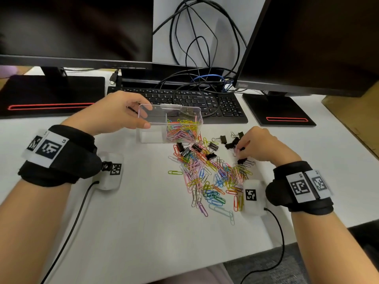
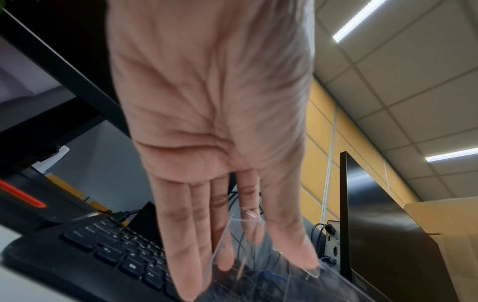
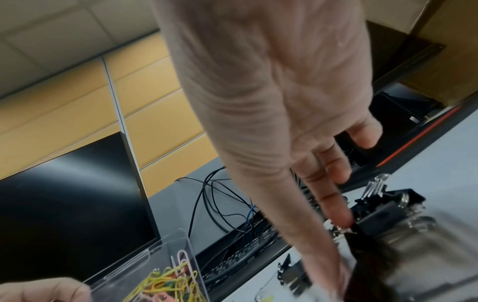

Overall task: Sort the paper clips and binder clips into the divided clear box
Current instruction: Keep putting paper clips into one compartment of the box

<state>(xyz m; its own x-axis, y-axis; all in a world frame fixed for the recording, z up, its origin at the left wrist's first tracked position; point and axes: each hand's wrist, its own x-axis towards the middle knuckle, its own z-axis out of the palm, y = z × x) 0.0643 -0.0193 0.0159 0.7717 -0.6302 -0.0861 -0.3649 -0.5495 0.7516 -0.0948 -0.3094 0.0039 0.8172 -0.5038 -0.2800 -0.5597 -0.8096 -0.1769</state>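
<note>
The clear divided box (image 1: 151,138) stands in front of the keyboard. Its right compartment holds coloured paper clips (image 1: 181,130); the left one looks empty. My left hand (image 1: 141,114) grips the box's left end, thumb on the front wall and fingers behind; the left wrist view shows the box corner (image 2: 245,224) between them. A loose pile of paper clips (image 1: 211,177) lies on the white table, with black binder clips (image 1: 196,148) at its far side. My right hand (image 1: 241,149) pinches black binder clips (image 3: 383,216) at the pile's right end; how many is blurred.
A black keyboard (image 1: 194,99) lies just behind the box, under tangled cables (image 1: 205,78). Two monitors on black stands (image 1: 279,111) flank it. A cardboard box (image 1: 352,119) sits at the far right. The table's front edge (image 1: 246,257) runs close to my forearms.
</note>
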